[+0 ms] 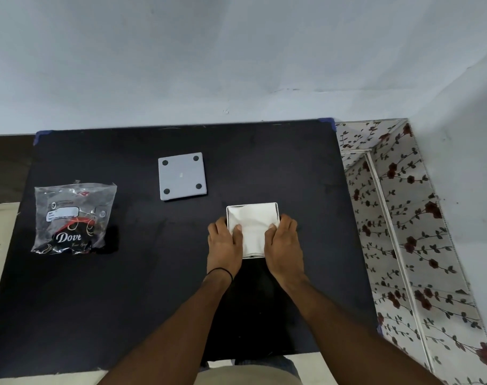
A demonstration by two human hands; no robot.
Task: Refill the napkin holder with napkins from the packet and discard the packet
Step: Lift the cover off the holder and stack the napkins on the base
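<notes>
A square white napkin holder (pixel 275 207) stands right of centre on the black table (pixel 125 287), filled with a stack of white napkins (pixel 253 229). My left hand (pixel 224 247) lies on the stack's left side and my right hand (pixel 284 245) on its right side, fingers flat and pressing on the napkins. The holder's near edge is hidden by my hands. The holder's grey square lid (pixel 182 176), with a black dot at each corner, lies apart at the back centre. A clear, flattened "Dove" packet (pixel 71 218) lies at the left of the table.
A pale wall rises behind the table. A floral-patterned cloth surface (pixel 403 232) runs along the table's right side. Blue tape marks the table's far corners (pixel 331 124).
</notes>
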